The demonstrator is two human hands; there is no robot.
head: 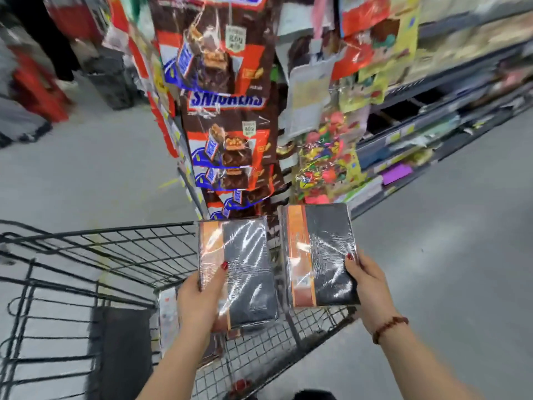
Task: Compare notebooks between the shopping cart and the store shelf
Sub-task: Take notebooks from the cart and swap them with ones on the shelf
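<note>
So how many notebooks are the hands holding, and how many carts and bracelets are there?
Notebooks: 2, the left notebook in the left hand, the right notebook in the right hand
Shopping cart: 1
Bracelet: 1
Total: 4

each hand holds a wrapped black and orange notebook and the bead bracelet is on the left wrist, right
Not quite. The head view shows the bead bracelet on the right wrist, not the left. The rest holds: the left hand grips the left notebook, the right hand the right notebook.
</note>
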